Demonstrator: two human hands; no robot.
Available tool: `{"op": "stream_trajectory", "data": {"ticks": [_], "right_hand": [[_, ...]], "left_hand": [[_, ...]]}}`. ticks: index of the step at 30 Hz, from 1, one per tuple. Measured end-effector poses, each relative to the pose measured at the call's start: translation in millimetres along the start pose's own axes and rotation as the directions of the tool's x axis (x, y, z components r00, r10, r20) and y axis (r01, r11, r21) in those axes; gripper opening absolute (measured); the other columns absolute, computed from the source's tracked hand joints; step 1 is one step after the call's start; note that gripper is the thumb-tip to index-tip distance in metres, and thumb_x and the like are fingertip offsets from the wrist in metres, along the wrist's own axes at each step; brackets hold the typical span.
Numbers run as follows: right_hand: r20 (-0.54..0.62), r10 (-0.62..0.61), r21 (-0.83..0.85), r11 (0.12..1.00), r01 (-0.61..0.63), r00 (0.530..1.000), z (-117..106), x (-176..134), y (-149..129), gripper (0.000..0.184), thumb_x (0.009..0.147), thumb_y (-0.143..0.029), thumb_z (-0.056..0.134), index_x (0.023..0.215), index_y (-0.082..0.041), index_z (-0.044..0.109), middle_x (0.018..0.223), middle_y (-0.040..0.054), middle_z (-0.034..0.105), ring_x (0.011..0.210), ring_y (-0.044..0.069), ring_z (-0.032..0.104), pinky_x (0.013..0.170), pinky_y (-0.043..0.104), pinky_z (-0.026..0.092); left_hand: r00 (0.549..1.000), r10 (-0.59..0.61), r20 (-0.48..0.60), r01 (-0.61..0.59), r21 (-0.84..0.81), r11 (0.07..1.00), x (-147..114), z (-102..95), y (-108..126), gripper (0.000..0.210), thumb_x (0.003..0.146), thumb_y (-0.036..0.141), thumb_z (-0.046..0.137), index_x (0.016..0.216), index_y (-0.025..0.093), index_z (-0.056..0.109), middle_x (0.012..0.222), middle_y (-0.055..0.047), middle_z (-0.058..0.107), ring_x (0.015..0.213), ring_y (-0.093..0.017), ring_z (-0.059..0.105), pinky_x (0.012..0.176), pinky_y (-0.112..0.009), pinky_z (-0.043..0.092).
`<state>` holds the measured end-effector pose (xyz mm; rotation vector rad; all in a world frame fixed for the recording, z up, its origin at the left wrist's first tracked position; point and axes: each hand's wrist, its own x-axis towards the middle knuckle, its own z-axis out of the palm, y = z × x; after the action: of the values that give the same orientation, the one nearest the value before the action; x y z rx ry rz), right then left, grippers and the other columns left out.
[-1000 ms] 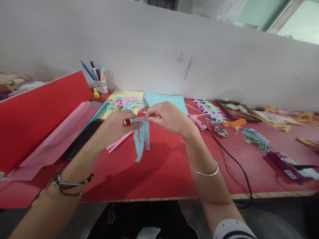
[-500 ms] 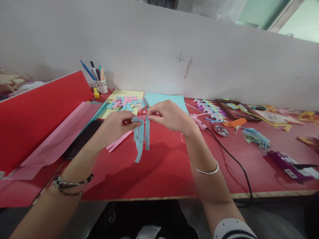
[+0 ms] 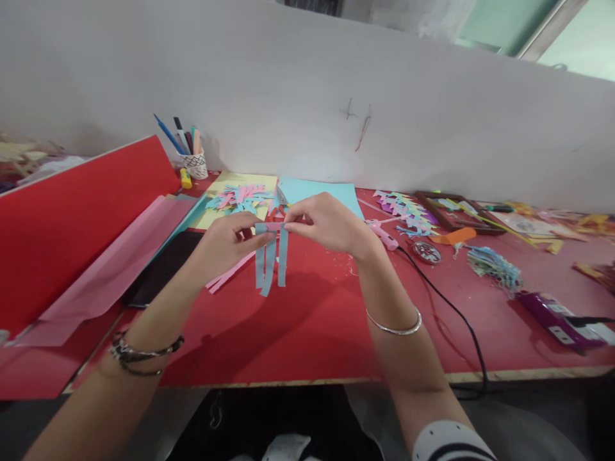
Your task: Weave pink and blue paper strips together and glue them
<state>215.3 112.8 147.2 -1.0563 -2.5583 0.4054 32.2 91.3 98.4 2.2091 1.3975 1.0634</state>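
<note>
Between both hands hangs a piece of paper strips (image 3: 270,259), light blue tails dangling from a short pink and blue top band. My left hand (image 3: 233,240) pinches the band's left end between thumb and fingers. At its right end, the fingertips of my right hand (image 3: 324,221) pinch the same band. Below and behind the left hand lie pink paper strips (image 3: 230,272) on the red table (image 3: 288,339). Scissors with orange handles (image 3: 277,210) lie just behind the hands, partly hidden.
Cut strips (image 3: 243,197) are heaped on yellow paper (image 3: 202,219). Left are a phone (image 3: 163,269), pink sheets (image 3: 106,275) and a pen cup (image 3: 195,165). Right are a pink glue gun (image 3: 384,237) with its cord, a wooden frame (image 3: 446,218) and a purple power strip (image 3: 552,320).
The dangling blue strips have swung and now hang straighter, with their lower ends a little higher. Both hands keep nearly the same place and grip.
</note>
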Motion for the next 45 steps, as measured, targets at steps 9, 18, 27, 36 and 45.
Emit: {"op": "stream_trajectory", "data": {"ticks": [9, 18, 27, 36, 45], "right_hand": [[-0.010, 0.006, 0.015, 1.000, -0.006, 1.000, -0.1, -0.5, 0.1, 0.019, 0.080, -0.021, 0.047, 0.067, -0.014, 0.059, 0.061, -0.0016, 0.051, 0.058, 0.007, 0.039, 0.059, 0.023, 0.027], [-0.021, 0.025, 0.021, 0.999, -0.025, 0.999, -1.4, 0.3, -0.6, 0.018, 0.078, -0.020, 0.048, 0.067, -0.014, 0.061, 0.062, -0.0010, 0.054, 0.057, 0.007, 0.041, 0.058, 0.023, 0.027], [-0.003, 0.018, 0.015, 1.000, -0.018, 1.000, -1.5, -0.1, 0.1, 0.018, 0.078, -0.019, 0.049, 0.068, -0.013, 0.062, 0.059, -0.0018, 0.052, 0.055, 0.006, 0.038, 0.057, 0.023, 0.026], [0.028, 0.018, 0.031, 0.999, -0.019, 0.999, -0.3, 0.0, 1.6, 0.016, 0.078, -0.019, 0.048, 0.070, -0.014, 0.061, 0.064, -0.0011, 0.055, 0.058, 0.007, 0.040, 0.058, 0.023, 0.027], [-0.320, 0.065, -0.066, 0.994, -0.091, 0.945, 1.7, -0.8, 4.2, 0.019, 0.077, -0.032, 0.054, 0.089, -0.018, 0.054, 0.096, 0.0053, 0.053, 0.092, 0.018, 0.043, 0.080, 0.031, 0.030]], "left_hand": [[0.996, -0.079, -0.036, 0.078, -0.023, 0.997, -2.9, 4.1, -4.0, 0.028, 0.072, 0.041, 0.049, 0.054, 0.020, 0.046, 0.051, 0.005, 0.036, 0.050, -0.010, 0.033, 0.047, -0.024, 0.027], [0.994, -0.099, -0.042, 0.094, -0.109, 0.990, -6.3, 6.4, 1.9, 0.026, 0.071, 0.040, 0.053, 0.057, 0.019, 0.048, 0.052, 0.005, 0.040, 0.049, -0.009, 0.035, 0.046, -0.023, 0.030], [0.991, -0.104, -0.080, 0.088, -0.180, 0.980, -4.4, 3.9, 1.5, 0.027, 0.074, 0.043, 0.053, 0.081, 0.020, 0.066, 0.073, -0.002, 0.064, 0.058, -0.012, 0.049, 0.052, -0.023, 0.038], [0.995, -0.058, -0.082, 0.049, -0.112, 0.993, -2.0, 2.4, 0.1, 0.025, 0.074, 0.042, 0.052, 0.069, 0.022, 0.065, 0.067, -0.001, 0.064, 0.057, -0.012, 0.049, 0.052, -0.024, 0.036], [0.952, -0.227, -0.205, 0.199, -0.149, 0.969, -1.4, 1.7, 3.3, 0.019, 0.071, 0.037, 0.055, 0.066, 0.021, 0.065, 0.053, 0.003, 0.055, 0.048, -0.010, 0.042, 0.045, -0.022, 0.033]]}}
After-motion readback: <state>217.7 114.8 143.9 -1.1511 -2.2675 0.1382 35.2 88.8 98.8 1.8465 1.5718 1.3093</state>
